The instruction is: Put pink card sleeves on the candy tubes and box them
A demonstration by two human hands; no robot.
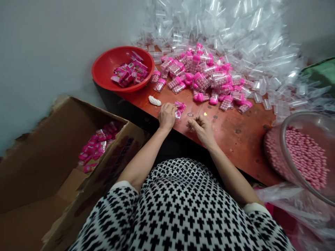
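Observation:
On the table's near edge, my left hand (167, 116) has its fingers bent and closed on the side of a small pink printed label (180, 110). My right hand (203, 129) hovers just to the right of that label, apart from it. Its thumb and fingers are curled together, and whatever they pinch, if anything, is too small to make out. Left of the label lies a crumpled white lump (154, 101). Behind both hands is a heap of clear little bottles with pink caps, filled with pink beads (201, 81).
A red bowl (95, 71) of pink printed labels stands at the back left. Clear empty containers (235, 31) are piled behind. A clear tub (284, 129) of pink beads sits at right. An open cardboard box (34, 167) with pink packs (96, 146) is at lower left.

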